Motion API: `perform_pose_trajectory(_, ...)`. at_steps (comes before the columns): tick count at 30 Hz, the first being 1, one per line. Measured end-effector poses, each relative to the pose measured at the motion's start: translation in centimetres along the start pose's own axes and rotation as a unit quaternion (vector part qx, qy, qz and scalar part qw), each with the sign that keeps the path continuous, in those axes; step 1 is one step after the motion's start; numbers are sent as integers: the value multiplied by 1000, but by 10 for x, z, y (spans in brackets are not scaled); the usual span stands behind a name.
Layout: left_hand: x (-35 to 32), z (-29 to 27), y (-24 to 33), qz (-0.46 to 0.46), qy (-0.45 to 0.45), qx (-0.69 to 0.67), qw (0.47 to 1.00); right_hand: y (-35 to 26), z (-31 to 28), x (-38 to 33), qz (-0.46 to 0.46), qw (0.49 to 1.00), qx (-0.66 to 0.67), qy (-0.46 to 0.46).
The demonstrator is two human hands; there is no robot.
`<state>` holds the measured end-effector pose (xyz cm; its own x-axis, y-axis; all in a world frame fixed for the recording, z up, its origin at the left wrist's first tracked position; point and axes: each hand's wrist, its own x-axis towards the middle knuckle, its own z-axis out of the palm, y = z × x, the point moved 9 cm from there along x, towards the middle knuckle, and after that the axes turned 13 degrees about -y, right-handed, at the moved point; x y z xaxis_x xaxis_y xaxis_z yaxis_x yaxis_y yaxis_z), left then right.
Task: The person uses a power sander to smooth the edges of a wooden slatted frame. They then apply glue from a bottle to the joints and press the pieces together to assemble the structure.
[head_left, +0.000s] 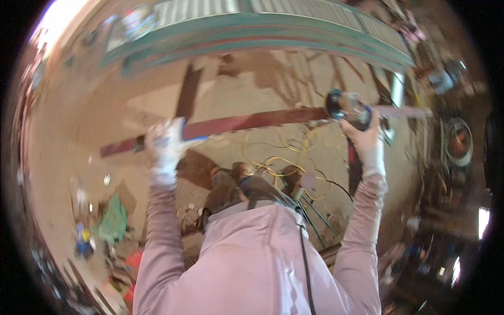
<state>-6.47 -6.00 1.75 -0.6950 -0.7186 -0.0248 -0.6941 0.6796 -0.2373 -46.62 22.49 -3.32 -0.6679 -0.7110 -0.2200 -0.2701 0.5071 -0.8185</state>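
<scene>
A long red-brown bar (252, 121) runs across in front of me, resting on dark supports. My left hand (165, 144), in a whitish glove, is closed over the bar's left part; a bit of blue shows beside it. Towards the bar's right end, my right hand (365, 134) is closed round a small rounded object (353, 109), dark at its left end with a clear or brownish middle. Motion blur hides what kind of object it is. It sits on or just above the bar; contact cannot be made out.
A green metal frame with pale ribbed panels (262, 26) spans the far side. Yellow cable (283, 160) lies coiled on the floor near my feet. Green cloth or plastic (113, 219) and scraps lie at left. A round hoop-like item (458, 142) and clutter stand at right.
</scene>
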Motion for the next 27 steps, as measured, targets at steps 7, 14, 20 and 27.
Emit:
perform_pose_trajectory(7,0,45,101,3,-6,-119,993,-72,-46,-28,-70,984,-161,-17)
perform_pose_trajectory(14,1,45,85,18,-73,-129,989,-98,16,-48,-65,987,-138,-54)
perform_pose_trajectory(20,-22,57,-21,-22,-87,-134,987,-130,68,-66,-51,988,-135,-46)
perform_pose_trajectory(27,-55,84,-127,-16,-68,-263,962,-157,109,-91,-32,987,-153,-39)
